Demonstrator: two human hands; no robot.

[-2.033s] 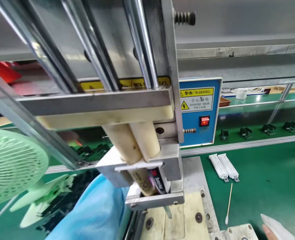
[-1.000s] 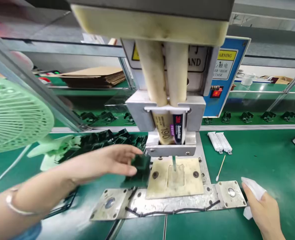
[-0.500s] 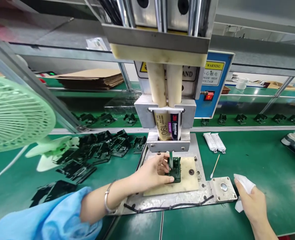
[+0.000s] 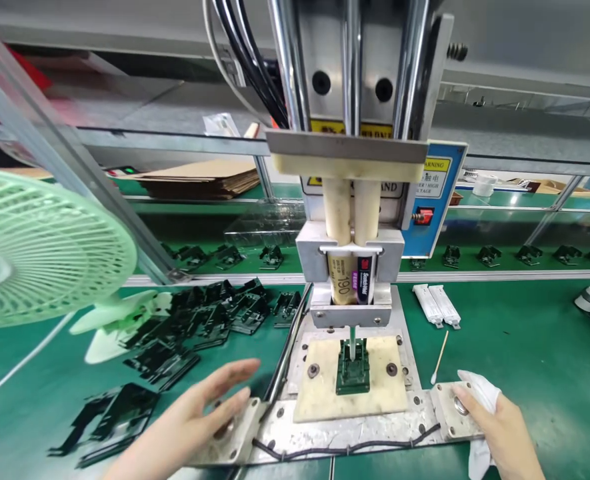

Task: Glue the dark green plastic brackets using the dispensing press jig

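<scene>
A small dark green plastic part [image 4: 353, 366] sits in the cream fixture plate [image 4: 319, 400] under the glue nozzle [image 4: 352, 334] of the dispensing machine [image 4: 351, 200]. My left hand [image 4: 202, 417] lies open with fingers stretched, its palm over the left metal button block [image 4: 235, 433]. My right hand [image 4: 495, 427] holds a white cloth [image 4: 479, 390] and one finger rests on the right button [image 4: 459, 404]. The twin adhesive cartridge [image 4: 351, 280] stands clamped above the part.
A pile of black plastic parts [image 4: 195, 327] lies left of the machine. A pale green fan [image 4: 35, 253] stands at far left. Two white nozzle tips [image 4: 437, 305] and a cotton swab [image 4: 439, 357] lie right of the fixture. More parts ride the conveyor [image 4: 499, 257] behind.
My left hand let go of the green part on the fixture and drew back to the left button block. My right hand moved onto the right button.
</scene>
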